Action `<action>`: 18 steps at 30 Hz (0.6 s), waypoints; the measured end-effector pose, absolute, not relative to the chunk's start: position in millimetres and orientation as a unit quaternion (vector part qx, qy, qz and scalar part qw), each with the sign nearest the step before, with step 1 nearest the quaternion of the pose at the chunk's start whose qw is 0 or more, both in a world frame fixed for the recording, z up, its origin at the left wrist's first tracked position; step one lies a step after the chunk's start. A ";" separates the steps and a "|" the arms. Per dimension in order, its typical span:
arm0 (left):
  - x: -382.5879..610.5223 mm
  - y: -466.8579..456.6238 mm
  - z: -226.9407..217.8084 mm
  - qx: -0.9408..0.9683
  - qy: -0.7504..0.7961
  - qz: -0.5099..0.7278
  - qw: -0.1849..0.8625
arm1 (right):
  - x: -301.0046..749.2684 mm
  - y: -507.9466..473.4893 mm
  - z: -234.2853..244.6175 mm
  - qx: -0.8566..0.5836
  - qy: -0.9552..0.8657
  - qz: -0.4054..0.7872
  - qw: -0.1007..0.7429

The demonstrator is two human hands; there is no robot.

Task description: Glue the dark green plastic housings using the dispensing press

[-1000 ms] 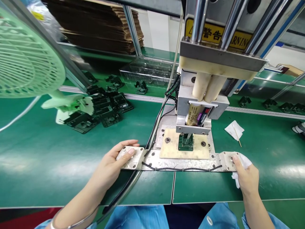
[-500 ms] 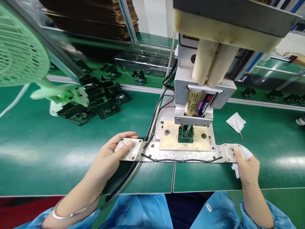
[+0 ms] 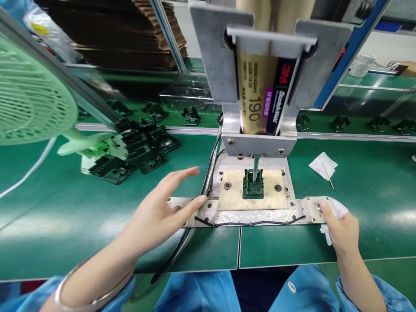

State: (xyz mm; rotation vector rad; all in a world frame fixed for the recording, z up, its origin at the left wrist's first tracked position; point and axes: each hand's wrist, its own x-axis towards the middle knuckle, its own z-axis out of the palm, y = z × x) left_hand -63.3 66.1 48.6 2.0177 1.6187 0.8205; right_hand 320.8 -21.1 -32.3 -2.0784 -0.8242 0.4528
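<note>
My left hand is open, thumb and fingers apart, over the left end of the metal base plate. My right hand grips a white tissue at the plate's right end, its thumb on the round button there. Between the hands, a dark green plastic part sits on a cream block screwed to the plate. Above it is a dispenser head carrying a gold and black adhesive cartridge. The tip of its nozzle reaches down into the part.
A green fan stands at left, beside a pile of dark plastic parts. Black cables run past the plate's left side. A folded white tissue with a stick lies at right. More parts line the back ledge.
My left hand has come off the plate's left end and opened, moving slightly right. The dispenser head has come lower and nearer in view. My right hand stays at its button.
</note>
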 end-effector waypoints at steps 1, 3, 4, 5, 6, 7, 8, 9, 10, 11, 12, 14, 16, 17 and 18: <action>-52.1 70.5 53.1 0.736 0.561 0.288 0.246 | 320.6 -21.0 -31.9 -0.827 -0.328 0.181 0.419; -29.1 81.7 55.0 0.741 0.527 0.261 0.323 | 320.2 -21.1 -31.7 -0.824 -0.328 0.186 0.423; -18.2 88.0 52.8 0.739 0.515 0.243 0.359 | 320.1 -21.3 -31.9 -0.822 -0.329 0.188 0.426; -8.3 94.4 49.5 0.736 0.504 0.225 0.391 | 320.2 -21.4 -32.5 -0.819 -0.332 0.189 0.428; 0.3 100.3 45.7 0.733 0.494 0.213 0.416 | 320.3 -21.5 -33.3 -0.817 -0.334 0.190 0.430; 7.7 105.6 42.1 0.729 0.484 0.208 0.436 | 320.7 -21.5 -34.4 -0.815 -0.336 0.190 0.432; 13.7 109.8 39.4 0.725 0.472 0.211 0.455 | 321.2 -21.4 -35.5 -0.813 -0.338 0.189 0.435; 18.3 113.0 38.1 0.720 0.458 0.221 0.473 | 321.8 -21.2 -36.6 -0.811 -0.340 0.190 0.437; 21.7 114.9 38.5 0.711 0.444 0.233 0.494 | 322.4 -21.0 -37.6 -0.808 -0.343 0.191 0.439; 23.9 115.7 40.6 0.698 0.434 0.242 0.516 | 322.9 -20.8 -38.2 -0.804 -0.347 0.192 0.442; 25.3 115.5 44.2 0.682 0.429 0.243 0.541 | 323.3 -20.7 -38.6 -0.800 -0.354 0.193 0.445; 26.0 113.0 53.9 0.648 0.437 0.225 0.582 | 323.1 -20.7 -38.3 -0.791 -0.363 0.199 0.451; 25.4 109.1 63.3 0.624 0.455 0.184 0.608 | 321.9 -21.1 -37.1 -0.787 -0.362 0.205 0.454; 24.9 107.0 66.8 0.616 0.469 0.161 0.612 | 321.1 -21.3 -36.3 -0.787 -0.360 0.208 0.455; 24.3 104.7 69.2 0.605 0.486 0.140 0.616 | 320.3 -21.4 -35.5 -0.788 -0.357 0.208 0.457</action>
